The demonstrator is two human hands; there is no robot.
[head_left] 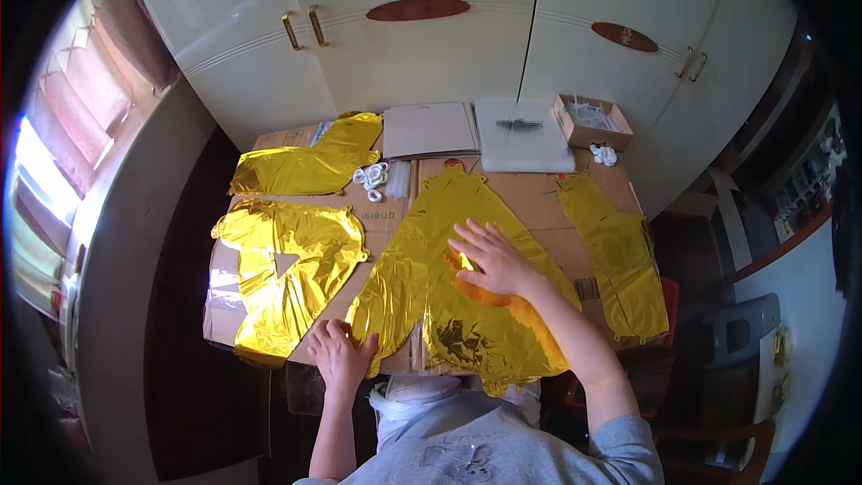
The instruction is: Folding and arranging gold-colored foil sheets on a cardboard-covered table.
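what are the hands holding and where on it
The left hand pinches the near lower edge of the big gold foil balloon. The right hand lies flat on its middle, pressing rather than gripping.

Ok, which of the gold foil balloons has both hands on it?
The big middle balloon: right hand flat on it, left hand at its lower-left edge. The other three lie untouched.
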